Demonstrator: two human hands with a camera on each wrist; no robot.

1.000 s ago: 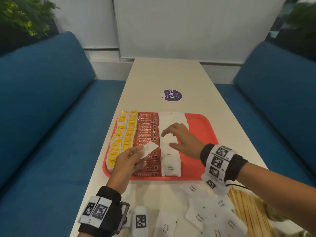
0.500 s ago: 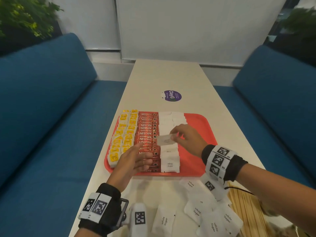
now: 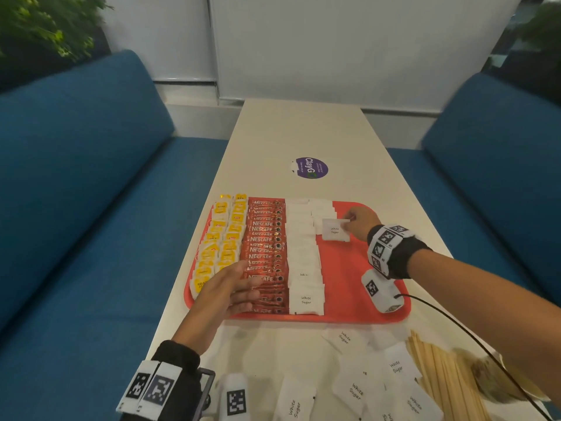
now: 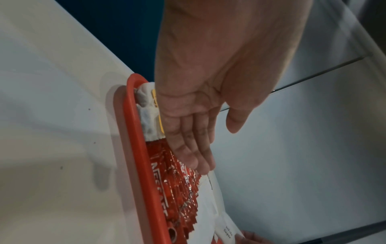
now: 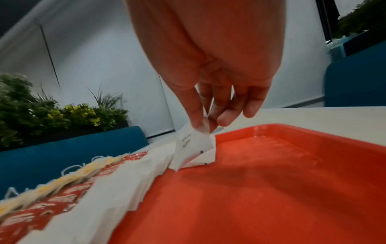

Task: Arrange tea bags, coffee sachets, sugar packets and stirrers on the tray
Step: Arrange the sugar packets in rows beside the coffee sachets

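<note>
A red tray [image 3: 352, 262] [image 5: 271, 173] holds yellow tea bags [image 3: 226, 235], a row of red coffee sachets [image 3: 267, 247] [image 4: 175, 181] and white sugar packets [image 3: 303, 256]. My right hand [image 3: 359, 221] [image 5: 208, 118] pinches one sugar packet [image 3: 334, 230] [image 5: 193, 148] by its corner, low over a second sugar column at the tray's far middle. My left hand [image 3: 230, 287] [image 4: 194, 145] lies flat with straight fingers on the near tea bags and coffee sachets, holding nothing. Loose sugar packets [image 3: 355, 390] and wooden stirrers [image 3: 443, 378] lie on the table near me.
The long white table [image 3: 303, 132] carries a purple round sticker [image 3: 310, 167] beyond the tray. Blue sofas [image 3: 76, 177] flank the table on both sides. The tray's right half is bare red. A cable [image 3: 473, 338] runs from my right wrist over the stirrers.
The sugar packet passed from my left hand to my right, which carried it to the tray's far middle. My left hand opened and lowered flat onto the sachets.
</note>
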